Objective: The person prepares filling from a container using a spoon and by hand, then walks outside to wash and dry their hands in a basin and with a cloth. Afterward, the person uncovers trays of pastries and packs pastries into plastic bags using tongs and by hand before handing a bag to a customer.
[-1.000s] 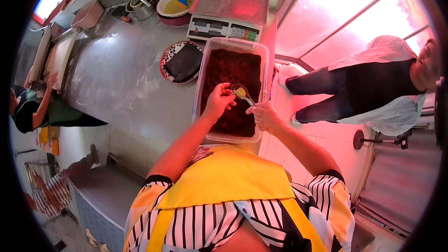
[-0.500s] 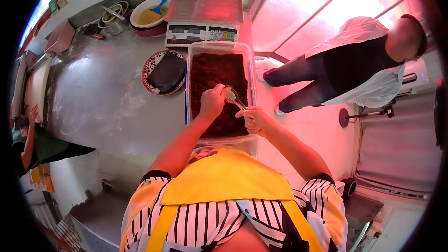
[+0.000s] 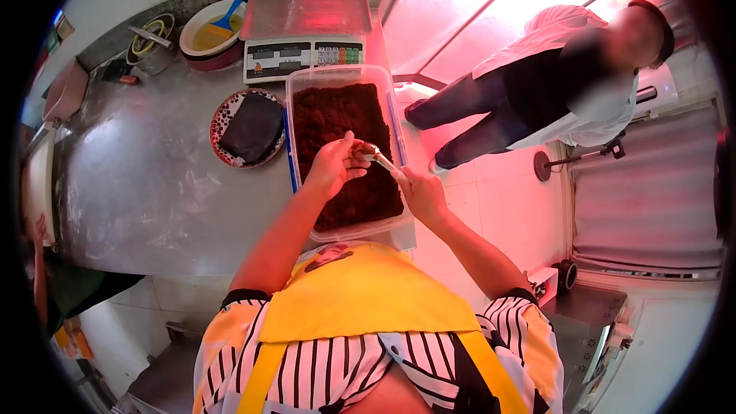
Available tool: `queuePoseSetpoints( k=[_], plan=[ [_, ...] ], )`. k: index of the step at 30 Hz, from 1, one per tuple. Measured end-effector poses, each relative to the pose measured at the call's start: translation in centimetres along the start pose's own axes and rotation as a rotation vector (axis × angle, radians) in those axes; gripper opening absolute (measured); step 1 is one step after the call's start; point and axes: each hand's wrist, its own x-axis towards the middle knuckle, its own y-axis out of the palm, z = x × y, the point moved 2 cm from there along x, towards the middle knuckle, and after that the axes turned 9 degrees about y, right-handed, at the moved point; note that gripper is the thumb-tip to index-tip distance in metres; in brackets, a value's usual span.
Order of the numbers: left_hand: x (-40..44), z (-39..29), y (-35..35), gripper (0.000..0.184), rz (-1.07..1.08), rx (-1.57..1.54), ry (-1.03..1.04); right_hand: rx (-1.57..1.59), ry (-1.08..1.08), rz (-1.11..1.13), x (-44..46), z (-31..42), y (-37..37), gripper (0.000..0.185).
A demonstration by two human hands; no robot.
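Note:
A spoon is in my right hand, whose fingers wrap round its handle. Its bowl carries some dark brown matter and points at the fingertips of my left hand. That hand is cupped, thumb up and fingers curled. Whatever lies in its palm is too small and hidden to name. Both hands are above a clear plastic tub filled with a dark reddish-brown crumbly mass.
A patterned plate with a dark flat slab stands left of the tub. Behind are a digital scale, a bowl with a blue-handled brush, and a metal pot. A person stands at right; another's arm shows at left.
My left hand has shifted from pinching at the spoon's bowl to a cupped pose beside it. The pale bit seen in the spoon no longer shows; brown matter does. The view has shifted slightly.

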Motion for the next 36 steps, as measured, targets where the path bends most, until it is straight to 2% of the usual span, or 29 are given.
queuePoseSetpoints(
  k=[3, 5, 9, 11, 15, 19, 20, 22, 23, 24, 25, 26, 27, 28, 29, 31, 33, 36],
  plan=[
    [0.8, 1.0, -0.7, 0.023, 0.096, 0.209, 0.126, 0.062, -0.106, -0.081, -0.3, -0.2, 0.9, 0.029],
    [1.0, 1.5, -0.6, 0.023, 0.104, 0.409, 0.265, 0.133, -0.083, -0.020, -0.2, -0.5, 1.3, 0.026],
    [1.3, 1.8, -0.1, 0.023, -0.011, 0.492, 0.363, 0.327, 0.066, 0.093, -0.3, -0.5, 1.6, 0.021],
    [1.7, 2.0, -0.3, 0.024, -0.085, 0.549, 0.398, 0.268, 0.057, 0.058, -0.2, -0.5, 1.4, 0.019],
    [2.3, 1.6, -1.7, 0.030, -0.102, 0.711, 0.498, 0.248, -0.027, 0.076, 0.1, 0.4, 1.4, 0.019],
    [2.5, 2.1, -1.9, 0.038, 0.003, 0.254, 0.242, 0.154, -0.027, 0.118, -0.1, -0.7, 1.3, 0.020],
    [4.8, 4.5, -4.0, 0.040, 0.010, 0.524, 0.579, 0.087, -0.044, 0.113, 0.2, -1.1, 1.7, 0.021],
    [5.2, 5.4, -4.9, 0.040, -0.001, 0.627, 0.595, 0.056, -0.167, 0.108, 0.6, -1.7, 1.7, 0.016],
    [3.5, 3.7, -2.6, 0.041, 0.046, 0.423, 0.276, 0.132, -0.220, 0.094, 0.9, -2.8, 2.2, 0.015],
    [2.6, 2.4, -1.8, 0.041, -0.071, 0.684, 0.367, 0.147, -0.154, 0.123, 0.8, -1.8, 1.8, 0.013],
    [2.2, 2.2, -0.8, 0.042, -0.139, 0.927, 0.447, 0.058, 0.003, 0.187, 0.6, -1.4, 1.7, 0.014],
    [2.5, 2.5, -1.2, 0.044, -0.136, 0.997, 0.454, 0.053, -0.082, 0.121, 0.5, -1.7, 2.3, 0.017],
    [2.9, 2.6, -1.1, 0.039, -0.052, 0.903, 0.318, 0.075, -0.109, 0.096, 0.1, -2.3, 2.2, 0.021],
    [3.6, 3.7, -2.0, 0.035, -0.059, 0.415, 0.244, 0.088, -0.068, 0.126, -0.3, -2.2, 2.8, 0.021],
    [1.5, 0.9, 0.6, 0.030, -0.048, 0.353, 0.197, 0.043, -0.109, 0.098, -0.4, -2.4, 2.7, 0.019],
    [3.0, 1.4, -2.1, 0.024, -0.059, 0.334, 0.150, 0.340, -0.039, 0.158, -0.6, -0.4, 0.6, 0.015],
    [3.7, 2.9, -3.7, 0.018, -0.075, 0.129, 0.011, 0.367, -0.036, 0.118, -1.2, -0.6, -0.6, 0.018],
    [3.8, 4.0, -4.2, 0.038, -0.097, -0.089, -0.120, 0.376, -0.031, 0.096, -1.1, -0.6, 0.0, 0.019]
  ],
)
